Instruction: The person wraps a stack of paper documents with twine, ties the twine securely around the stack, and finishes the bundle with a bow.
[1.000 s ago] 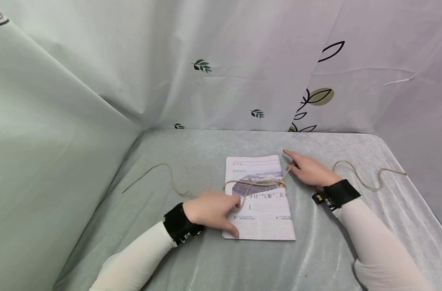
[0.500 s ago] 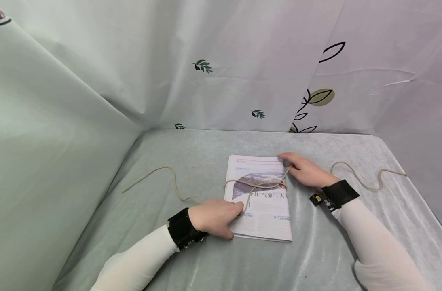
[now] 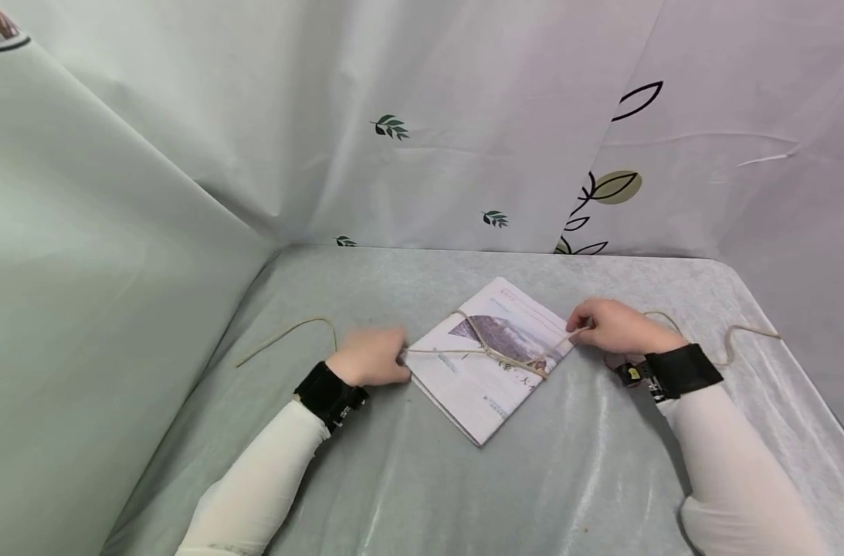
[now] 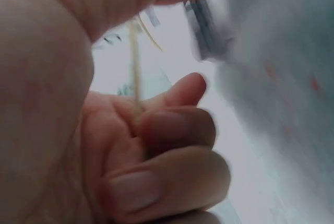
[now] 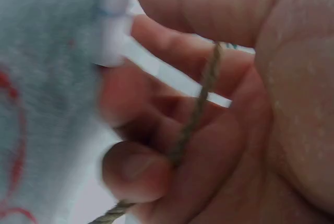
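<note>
A folded stack of newspaper [image 3: 456,386] lies turned cornerwise on the table, with thin twine [image 3: 512,361] crossing over its printed picture. At its left corner, my left hand [image 3: 371,355] curls its fingers round one length of twine [image 4: 135,67]. My right hand [image 3: 619,324] is at the opposite corner, with the other length of twine [image 5: 195,112] running through its palm under curled lower fingers. In the right wrist view, its thumb and forefinger are at the paper's edge [image 5: 112,31]. Whatever lies beneath the stack is hidden.
A loose twine tail [image 3: 283,333] trails on the grey cloth-covered table [image 3: 422,502] at the left. Another tail [image 3: 730,340] winds behind my right wrist. A printed white curtain [image 3: 435,177] rises along the table's back edge.
The newspaper stack has turned clockwise from upright to cornerwise. My left hand has moved up and left, drawing its twine to the left; my right hand has shifted slightly right.
</note>
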Demonstrator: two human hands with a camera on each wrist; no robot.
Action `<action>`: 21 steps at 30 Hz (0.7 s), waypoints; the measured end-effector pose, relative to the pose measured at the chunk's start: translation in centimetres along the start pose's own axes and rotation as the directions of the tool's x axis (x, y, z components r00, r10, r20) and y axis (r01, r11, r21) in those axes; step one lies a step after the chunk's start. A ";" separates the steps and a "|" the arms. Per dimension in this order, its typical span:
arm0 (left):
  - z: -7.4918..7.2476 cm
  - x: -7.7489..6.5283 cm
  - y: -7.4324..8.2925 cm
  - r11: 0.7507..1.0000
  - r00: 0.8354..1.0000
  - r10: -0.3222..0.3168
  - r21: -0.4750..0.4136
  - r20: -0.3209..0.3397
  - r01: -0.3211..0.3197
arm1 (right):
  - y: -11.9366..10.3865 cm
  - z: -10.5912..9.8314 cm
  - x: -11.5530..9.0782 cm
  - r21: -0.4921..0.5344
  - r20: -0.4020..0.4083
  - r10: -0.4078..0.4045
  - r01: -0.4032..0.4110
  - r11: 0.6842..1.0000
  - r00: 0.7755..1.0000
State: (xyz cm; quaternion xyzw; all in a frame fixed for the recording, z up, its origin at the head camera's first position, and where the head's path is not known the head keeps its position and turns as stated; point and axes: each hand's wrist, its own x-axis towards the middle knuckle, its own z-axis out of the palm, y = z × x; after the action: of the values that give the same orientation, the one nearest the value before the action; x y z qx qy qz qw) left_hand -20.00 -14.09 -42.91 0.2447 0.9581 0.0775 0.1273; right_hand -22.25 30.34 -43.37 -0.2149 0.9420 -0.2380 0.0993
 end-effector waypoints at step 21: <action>-1.1 0.3 -1.2 0.927 0.993 -0.007 -0.371 0.118 0.051 | 1.7 -0.2 0.1 0.336 0.041 0.162 -0.167 0.927 0.986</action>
State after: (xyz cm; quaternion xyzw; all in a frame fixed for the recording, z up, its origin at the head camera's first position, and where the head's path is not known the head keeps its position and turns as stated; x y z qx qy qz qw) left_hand -21.11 -15.03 -42.22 0.2057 0.9205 0.2421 0.2274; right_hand -23.01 31.68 -44.01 -0.1163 0.9011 -0.3858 0.1602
